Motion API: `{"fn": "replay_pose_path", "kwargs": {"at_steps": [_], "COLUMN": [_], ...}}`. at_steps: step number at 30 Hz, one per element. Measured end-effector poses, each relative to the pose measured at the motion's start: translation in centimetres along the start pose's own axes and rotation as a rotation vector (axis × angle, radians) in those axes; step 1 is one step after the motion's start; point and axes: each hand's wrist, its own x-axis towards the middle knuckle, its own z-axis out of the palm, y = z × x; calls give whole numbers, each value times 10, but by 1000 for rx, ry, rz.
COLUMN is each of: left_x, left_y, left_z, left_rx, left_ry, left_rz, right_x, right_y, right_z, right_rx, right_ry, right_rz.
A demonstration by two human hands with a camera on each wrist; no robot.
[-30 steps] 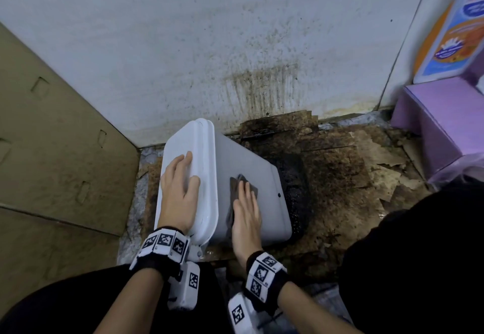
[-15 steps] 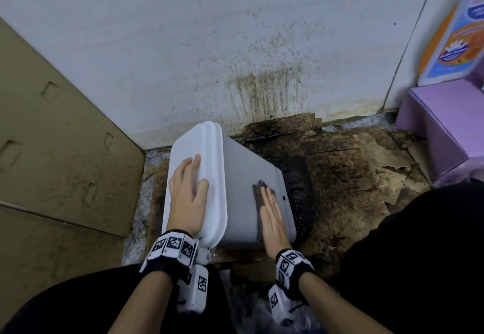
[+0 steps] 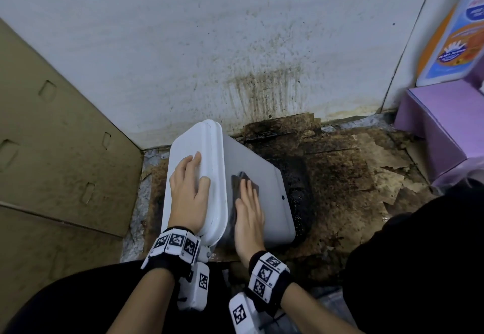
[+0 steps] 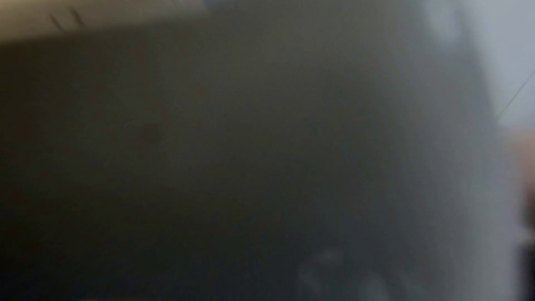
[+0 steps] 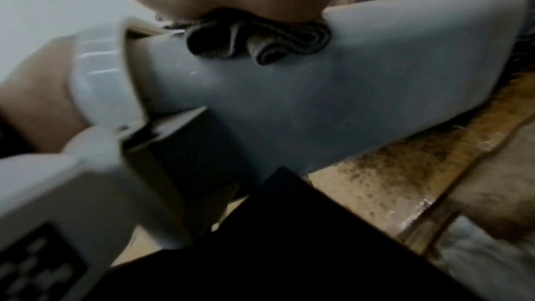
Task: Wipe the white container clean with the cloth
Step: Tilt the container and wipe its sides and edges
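Since half a second ago, the right hand (image 3: 248, 212) and the cloth (image 3: 245, 183) have been slid from the container's far-right edge back toward its lid; the left hand (image 3: 190, 192) has been kept where it was.

A stained white wall (image 3: 209, 45) is seen behind, flattened brown cardboard (image 3: 52, 137) is leaned at the left, and a grimy, peeling floor (image 3: 353, 176) is spread to the right, where a purple box (image 3: 440, 124) is set near the corner.

The white container (image 3: 262, 176) is laid on its side on the dirty floor close to the wall, its lid (image 3: 193, 140) turned toward the left. In the right wrist view the container (image 5: 289, 100) is shown as a grey flank, with the bunched cloth (image 5: 260, 38) pressed beneath the palm.

The left hand is laid flat on the lid — fingers straight and together, nothing gripped. The right hand is pressed on the dark cloth against the upturned side wall, fingers extended and flat — the cloth is held down, not pinched. Only blur is given by the left wrist view.
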Motion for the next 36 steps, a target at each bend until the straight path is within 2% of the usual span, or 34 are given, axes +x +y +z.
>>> {"fn": "replay_pose_path", "kwargs": {"at_steps": [5, 10, 13, 19, 25, 27, 31, 36], "left_x": [0, -3, -4, -4, -4, -3, -1, -3], "left_y": [2, 3, 3, 1, 1, 2, 5, 0], "left_z": [2, 3, 2, 0, 5, 6, 8, 7], "left_rx": [5, -10, -16, -19, -12, -17, -7, -15], "left_ry": [-2, -10, -4, -9, -3, -3, -9, -9], "left_rz": [-7, -5, -2, -9, 7, 6, 7, -1], "right_x": [-5, -1, 4, 16, 30, 32, 25, 18], "right_y": [0, 25, 49, 94, 85, 75, 45, -10], "right_z": [-9, -31, -37, -49, -42, -39, -35, -24], "right_rx": [-125, -169, -146, -94, -88, -78, -3, -12], "right_ry": [-68, -123, -131, -134, -89, -74, -72, -226], "right_rz": [-248, -309, -240, 36, 260, 294, 223, -32]}}
